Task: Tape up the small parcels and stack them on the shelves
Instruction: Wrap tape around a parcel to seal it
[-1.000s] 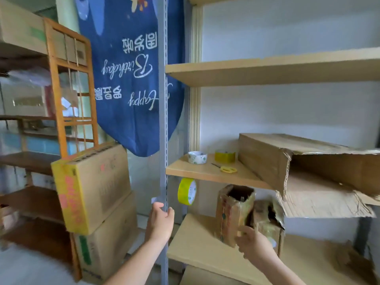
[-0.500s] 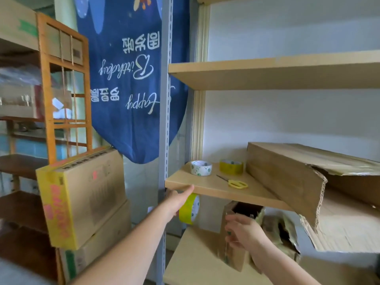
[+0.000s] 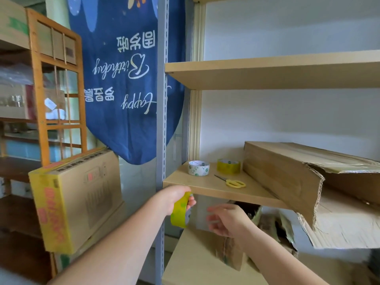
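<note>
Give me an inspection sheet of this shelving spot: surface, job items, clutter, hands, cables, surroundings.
Surface: middle shelf holds a white tape roll, a yellow tape roll and yellow scissors.
Job's things: small parcel stands on the lower shelf, top open.
Clutter: torn big box overhangs the middle shelf edge.
Grippers: left hand grips a yellow-green tape roll; right hand is blurred, near the parcel top, holding nothing visible.
Cables: nothing seen.
Surroundings: blue banner, stacked cartons, wooden rack.
</note>
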Motion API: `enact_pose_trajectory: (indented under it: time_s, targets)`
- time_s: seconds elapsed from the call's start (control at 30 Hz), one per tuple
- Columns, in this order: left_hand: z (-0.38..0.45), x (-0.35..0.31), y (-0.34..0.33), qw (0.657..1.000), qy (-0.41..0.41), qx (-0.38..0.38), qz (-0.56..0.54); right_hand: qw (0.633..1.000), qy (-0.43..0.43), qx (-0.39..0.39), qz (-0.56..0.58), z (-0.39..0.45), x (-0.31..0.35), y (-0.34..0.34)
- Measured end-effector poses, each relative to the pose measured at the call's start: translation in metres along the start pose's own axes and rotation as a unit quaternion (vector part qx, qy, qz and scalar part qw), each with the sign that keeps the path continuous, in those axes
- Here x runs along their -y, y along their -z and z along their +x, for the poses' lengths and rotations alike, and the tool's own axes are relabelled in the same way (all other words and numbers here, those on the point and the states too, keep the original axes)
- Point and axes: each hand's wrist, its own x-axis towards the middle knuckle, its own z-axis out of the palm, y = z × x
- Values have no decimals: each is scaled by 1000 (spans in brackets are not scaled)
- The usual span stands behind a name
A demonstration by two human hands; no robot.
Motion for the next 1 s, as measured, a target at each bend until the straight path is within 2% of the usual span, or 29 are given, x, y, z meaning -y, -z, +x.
enact_pose_trajectory:
  time_s: [0.27,0.4,0.47,0.53,0.6,0.7,0.8,1.0]
  targets:
    - [-13,-25,-7,999,26,-36,-9,996,-34,-35,76,10,22,-19]
    - [-20,-40,-12,999,19,-41,9,995,-34,-18,96,24,36,-35]
    - [-31,-57,-14,1000,0,-23,-3,993,-38,7,110,30,46,-44]
    - [-45,-75,-14,999,-38,-22,7,978,-33,59,195,28,61,-51]
    - [-58,-83,-10,994,-79,-45,64,956,-1,106,274,24,73,-50]
    - [-73,-76,-2,990,-100,-35,95,937,49,121,324,22,84,-34]
    - [-78,-61,-3,987,-118,-29,108,949,87,111,281,11,81,-17]
    - [-98,-20,-31,983,-123,55,127,982,140,-13,126,-23,41,20]
